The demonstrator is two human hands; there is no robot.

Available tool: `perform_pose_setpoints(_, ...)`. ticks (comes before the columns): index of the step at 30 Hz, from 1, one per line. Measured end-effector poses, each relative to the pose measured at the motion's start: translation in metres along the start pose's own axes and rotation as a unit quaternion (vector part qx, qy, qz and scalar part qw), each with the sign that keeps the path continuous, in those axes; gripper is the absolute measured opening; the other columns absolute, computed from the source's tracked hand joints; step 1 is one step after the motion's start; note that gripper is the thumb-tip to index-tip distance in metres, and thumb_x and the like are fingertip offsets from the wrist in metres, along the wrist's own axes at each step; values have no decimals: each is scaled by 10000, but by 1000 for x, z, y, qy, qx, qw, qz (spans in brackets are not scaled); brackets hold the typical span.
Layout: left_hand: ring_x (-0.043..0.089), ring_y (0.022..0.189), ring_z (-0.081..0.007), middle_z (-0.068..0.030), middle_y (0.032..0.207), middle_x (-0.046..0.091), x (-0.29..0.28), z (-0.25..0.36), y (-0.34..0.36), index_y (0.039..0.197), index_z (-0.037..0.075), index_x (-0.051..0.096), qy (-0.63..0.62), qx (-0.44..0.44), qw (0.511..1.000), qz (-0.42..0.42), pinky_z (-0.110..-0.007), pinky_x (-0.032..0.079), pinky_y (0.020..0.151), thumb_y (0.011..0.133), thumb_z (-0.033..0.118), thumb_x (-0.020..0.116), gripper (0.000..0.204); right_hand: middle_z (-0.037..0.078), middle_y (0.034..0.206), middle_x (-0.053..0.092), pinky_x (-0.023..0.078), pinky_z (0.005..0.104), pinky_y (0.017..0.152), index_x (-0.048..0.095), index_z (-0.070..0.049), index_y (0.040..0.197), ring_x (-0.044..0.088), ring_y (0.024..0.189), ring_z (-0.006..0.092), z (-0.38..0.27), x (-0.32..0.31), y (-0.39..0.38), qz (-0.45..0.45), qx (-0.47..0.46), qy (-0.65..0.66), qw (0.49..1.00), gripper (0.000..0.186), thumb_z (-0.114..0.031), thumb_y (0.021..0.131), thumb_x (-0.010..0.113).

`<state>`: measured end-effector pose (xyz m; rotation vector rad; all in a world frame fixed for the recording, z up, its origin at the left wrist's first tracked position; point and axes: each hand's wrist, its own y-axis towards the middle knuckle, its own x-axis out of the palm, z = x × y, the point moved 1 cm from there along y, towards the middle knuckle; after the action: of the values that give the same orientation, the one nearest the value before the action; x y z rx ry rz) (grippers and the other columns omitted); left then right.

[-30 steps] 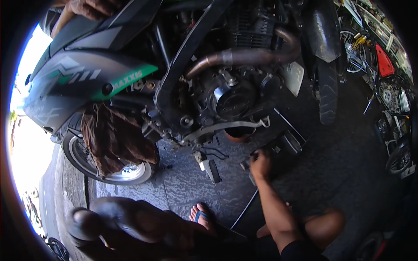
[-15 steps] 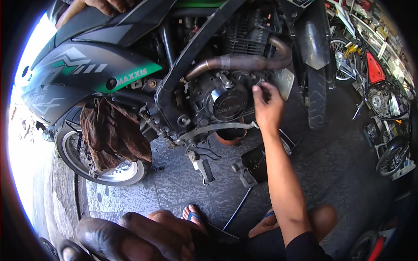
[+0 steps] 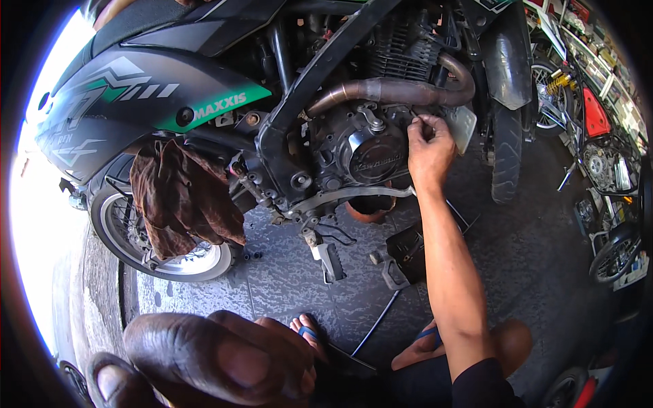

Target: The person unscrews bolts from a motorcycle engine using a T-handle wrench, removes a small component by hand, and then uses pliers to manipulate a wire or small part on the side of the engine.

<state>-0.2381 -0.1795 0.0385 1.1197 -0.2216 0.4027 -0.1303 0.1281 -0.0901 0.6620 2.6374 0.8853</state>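
The dark metal engine casing [image 3: 335,146] is being carried low in the middle of a grey-and-green motorcycle [image 3: 88,139], and its front part, just beside the round black glossy cover [image 3: 374,163], is being reached by the right hand [image 3: 433,146]. The fingers of this hand are being bent toward the thumb; whether a small part is being grasped between the tips cannot be told. The round cover is being seen in its seat, so this portion is being judged as closed; the work at the casing is being judged as under way, but how much is left cannot be told, because the spot is being partly hidden by the fingers. Above, a copper-brown bent exhaust pipe [image 3: 381,92] is being seen in its place. Below, a curved grey metal lever [image 3: 340,197] is being seen along the engine, with a reddish-brown round bowl [image 3: 367,217] under it. On the dark tiled floor [image 3: 286,292], a black open box-like tray [image 3: 408,236], a thin metal rod [image 3: 376,323] and small dark pieces [image 3: 252,256] are being left loose, which is suggesting unfinished work. Near the rear wheel [image 3: 112,238], a crumpled brown cloth [image 3: 183,197] is being hung. The left hand [image 3: 204,353] is being raised close to the camera with curled fingers; whether anything is being gripped there cannot be told.
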Motion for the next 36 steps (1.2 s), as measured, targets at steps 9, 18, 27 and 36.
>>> perform_pose_setpoints(9,646,865,-309,-282,1232,517,-16,-7,13,1285,62,397,-21,-2,997,-74,-309,584,563,737,-210,668,670,130,772,664,512,387,664,676,9,916,643,690,265,10,4,-2,18,-4,51,999,143,-104,833,703)
perform_pose_setpoints(18,634,794,-275,-282,1224,555,-21,-16,5,1387,102,401,6,-33,999,-3,-302,551,562,754,-166,695,748,142,798,676,514,385,685,658,15,930,661,723,269,21,4,0,12,-12,49,999,180,-141,852,698)
perform_pose_setpoints(27,623,766,-222,-262,1180,567,9,-24,23,1430,65,377,63,-1,998,12,-245,536,549,821,-36,718,704,241,841,697,509,481,713,676,5,928,679,797,429,-20,-10,10,-101,-41,-161,981,301,-295,923,651)
perform_pose_setpoints(36,649,898,-286,-265,1238,529,-18,-4,7,1423,73,373,8,-76,997,-27,-271,588,614,796,-187,620,722,212,714,643,466,415,593,640,16,842,626,631,352,16,-41,-1,32,-26,-54,998,311,-260,969,572)
